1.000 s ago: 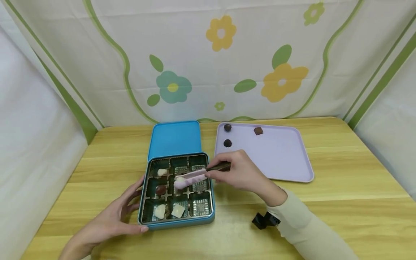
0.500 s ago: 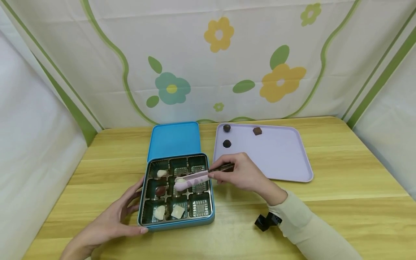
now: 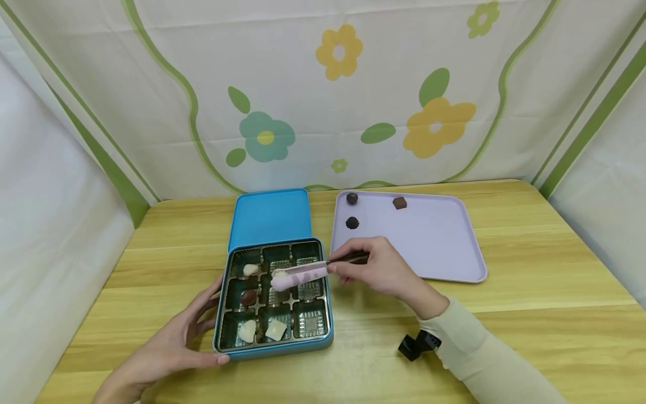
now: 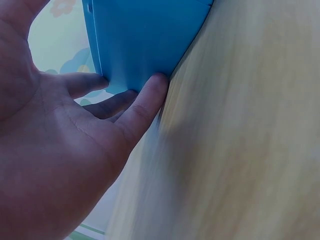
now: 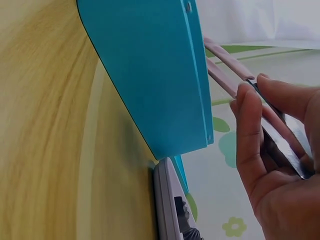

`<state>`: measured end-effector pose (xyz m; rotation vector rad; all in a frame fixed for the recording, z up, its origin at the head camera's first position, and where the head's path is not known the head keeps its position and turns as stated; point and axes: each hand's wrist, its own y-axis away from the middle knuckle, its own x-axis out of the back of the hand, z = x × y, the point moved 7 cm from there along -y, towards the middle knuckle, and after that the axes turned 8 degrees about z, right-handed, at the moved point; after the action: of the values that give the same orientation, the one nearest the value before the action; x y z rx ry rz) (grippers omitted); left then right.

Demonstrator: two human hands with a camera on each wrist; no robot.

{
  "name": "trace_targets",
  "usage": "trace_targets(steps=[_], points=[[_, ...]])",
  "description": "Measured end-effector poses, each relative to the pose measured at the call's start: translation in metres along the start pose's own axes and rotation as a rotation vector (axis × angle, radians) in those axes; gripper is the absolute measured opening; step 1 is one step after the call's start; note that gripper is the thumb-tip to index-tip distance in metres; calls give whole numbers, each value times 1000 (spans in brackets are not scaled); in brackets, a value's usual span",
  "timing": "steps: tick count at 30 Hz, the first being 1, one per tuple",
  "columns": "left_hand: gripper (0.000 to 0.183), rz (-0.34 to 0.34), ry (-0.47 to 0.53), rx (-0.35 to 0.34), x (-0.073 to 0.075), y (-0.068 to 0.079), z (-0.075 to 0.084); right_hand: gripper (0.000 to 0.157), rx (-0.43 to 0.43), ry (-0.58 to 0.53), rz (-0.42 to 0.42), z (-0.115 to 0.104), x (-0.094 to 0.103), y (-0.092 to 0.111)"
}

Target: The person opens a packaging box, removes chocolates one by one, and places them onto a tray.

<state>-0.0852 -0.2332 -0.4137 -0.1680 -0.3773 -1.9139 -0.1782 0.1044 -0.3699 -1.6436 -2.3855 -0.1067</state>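
My right hand pinches pink tongs with a dark handle, also seen in the right wrist view. A pale white chocolate shows at their tips, over the middle of the divided tin; whether it touches the insert cannot be told. Along the tin's left side rest the fingers of my left hand, its thumb at the front left corner. The left wrist view has its fingertips against the blue wall. White chocolates and a brown chocolate lie in the left and front middle compartments.
Behind the tin lies its blue lid. A lilac tray at the right bears dark chocolates and a brown one. A black device is on my right sleeve. A flowered cloth hangs behind the table.
My right hand has drawn slightly to the right with the tongs, and their tips sit a little farther back. The left hand and tin stay in place.
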Motion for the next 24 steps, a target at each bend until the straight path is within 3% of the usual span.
trace_targets(steps=[11,24], points=[[118,10,-30,-41,1,1,0,18,-25,-62,76,-1,15,-1],[118,13,-22,-57,1,1,1,16,2,10,194,7,54,9]])
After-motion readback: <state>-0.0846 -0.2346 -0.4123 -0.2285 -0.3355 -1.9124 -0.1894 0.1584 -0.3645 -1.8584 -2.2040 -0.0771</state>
